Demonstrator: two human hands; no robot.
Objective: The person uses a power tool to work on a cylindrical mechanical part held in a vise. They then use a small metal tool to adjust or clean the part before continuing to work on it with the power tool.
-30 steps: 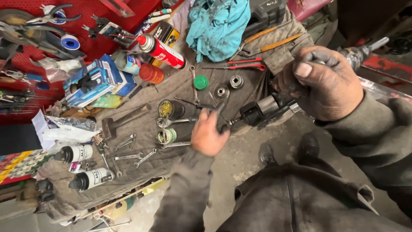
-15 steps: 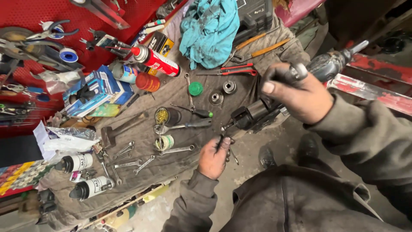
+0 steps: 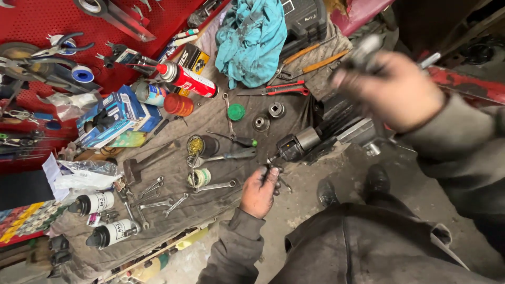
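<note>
Grey cloth (image 3: pixel 173 210) on the floor, strewn with tools; red pegboard beyond our left hand. Left hand (image 3: pixel 259 192) pinches a small metal part (image 3: pixel 274 169) at the fingertips, just below the dark cylindrical tool (image 3: pixel 294 146), whose long axis runs from our left hand up toward our right. Right hand (image 3: pixel 395 90) is blurred, closed around a grey tool (image 3: pixel 363 50); exact grip we cannot tell. Beyond the left hand: screwdriver (image 3: pixel 229 155), two sockets (image 3: pixel 268 117), green cap (image 3: pixel 236 112), red spray can (image 3: pixel 187 79), blue box (image 3: pixel 113 113), teal rag (image 3: pixel 252 37).

Right hand (image 3: pixel 395 90) + its tool: blurred
</note>
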